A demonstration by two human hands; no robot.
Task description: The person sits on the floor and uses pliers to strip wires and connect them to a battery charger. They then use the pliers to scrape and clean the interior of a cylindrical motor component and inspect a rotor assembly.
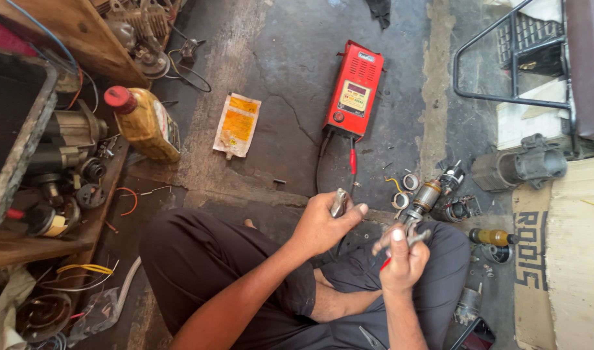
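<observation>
I sit cross-legged on a stained concrete floor. My left hand (321, 223) is closed around a small grey metal part (339, 202) that sticks up past the thumb. My right hand (404, 259) grips a bundle of metal tools (400, 237), with a red handle tip showing below the fist. Just beyond the right hand lies a motor armature (425, 198) with copper windings, among rings and small motor parts.
A red battery tester (353, 91) with cables lies ahead. An oil bottle (143, 122) and a flat yellow pouch (237, 124) lie to the left. A wooden bench (57, 155) at left holds motor parts. A starter housing (520, 165), cardboard (569, 259) and a metal rack (511, 58) are at right.
</observation>
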